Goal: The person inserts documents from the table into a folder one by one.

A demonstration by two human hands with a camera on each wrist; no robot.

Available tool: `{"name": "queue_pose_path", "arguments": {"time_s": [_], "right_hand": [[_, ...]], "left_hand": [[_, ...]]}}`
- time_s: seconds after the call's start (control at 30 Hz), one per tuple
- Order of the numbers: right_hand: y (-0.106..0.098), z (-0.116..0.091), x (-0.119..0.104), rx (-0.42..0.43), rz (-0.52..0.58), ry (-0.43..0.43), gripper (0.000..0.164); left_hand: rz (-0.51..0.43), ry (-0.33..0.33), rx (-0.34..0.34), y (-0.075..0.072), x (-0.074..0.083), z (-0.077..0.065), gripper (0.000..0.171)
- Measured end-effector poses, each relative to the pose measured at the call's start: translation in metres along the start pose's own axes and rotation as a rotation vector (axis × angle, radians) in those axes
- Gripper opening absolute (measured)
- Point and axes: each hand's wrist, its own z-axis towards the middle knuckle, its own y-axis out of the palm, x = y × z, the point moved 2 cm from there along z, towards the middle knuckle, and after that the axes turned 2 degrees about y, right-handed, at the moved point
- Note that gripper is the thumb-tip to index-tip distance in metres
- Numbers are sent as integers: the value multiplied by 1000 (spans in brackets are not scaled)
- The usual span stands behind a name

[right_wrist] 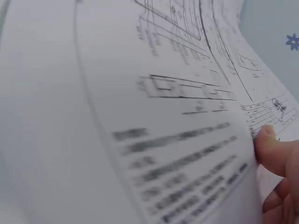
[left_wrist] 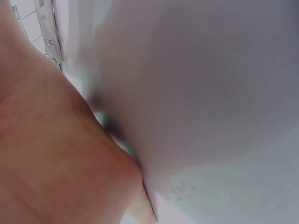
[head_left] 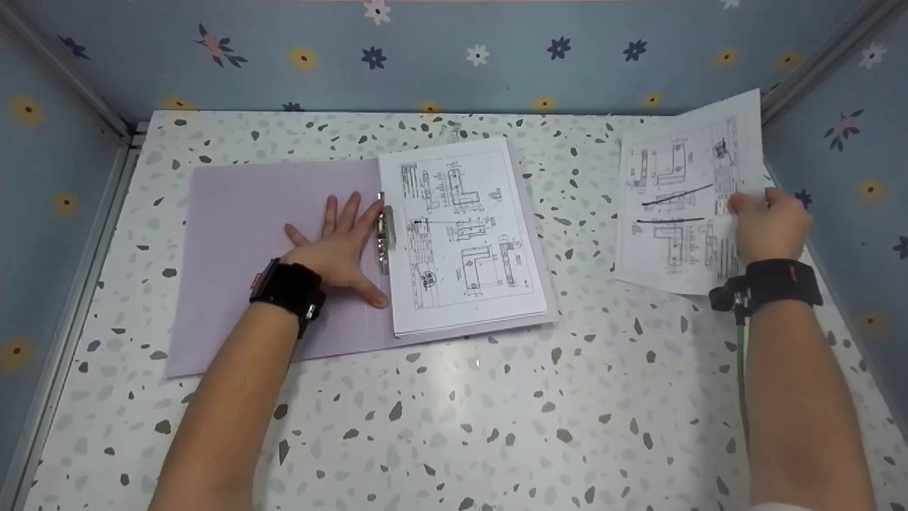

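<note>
A purple folder [head_left: 277, 213] lies spread out on the table, its metal clip [head_left: 384, 234] along the fold. On its right half sits a stack of printed technical drawings [head_left: 454, 284]. My left hand [head_left: 333, 248] rests on the bare left cover with fingers spread, the fingertips and thumb close to the clip; in the left wrist view the palm [left_wrist: 60, 140] hides most of the cover. At the right, my right hand [head_left: 773, 223] pinches the edge of a loose drawing sheet [head_left: 660, 241] between thumb and fingers. Two dark pen strokes cross this sheet, which bends in the right wrist view.
The table [head_left: 482, 411] has a white speckled top. Blue flowered panels [head_left: 454, 64] stand along its back and both sides. A wrist camera with a cable [head_left: 741, 369] is strapped on the right wrist, and a black band [head_left: 287, 287] on the left.
</note>
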Motion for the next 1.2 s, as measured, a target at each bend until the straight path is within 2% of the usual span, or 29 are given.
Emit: {"name": "queue_pose_path", "arguments": {"time_s": [0.1,0.17,0.3,0.43,0.63,0.77,0.9,1.2], "right_hand": [[6,-3,-17,16,183,-48,66],[12,-8,-30,-4,314,-78,57],[28,-27,-57,-52,500,-171,41],[52,-51,-80,-122,490,-289,35],[93,-88,-103,-284,359,-381,38],[117,-105,-111,-353,319,-401,39],[136,-115,-115,-435,339,-394,42],[160,-134,-118,-630,310,-387,45]], "left_hand": [[1,-1,0,0,0,0,159],[-1,-1,-3,0,-1,-1,159],[-7,1,-2,0,-1,-1,160],[-4,0,0,0,-1,-1,160],[-9,-2,-2,-1,-1,0,158],[-12,-3,-7,0,-1,0,158],[-14,0,-7,-1,-1,-1,158],[-19,-6,-8,-2,2,-2,159]]}}
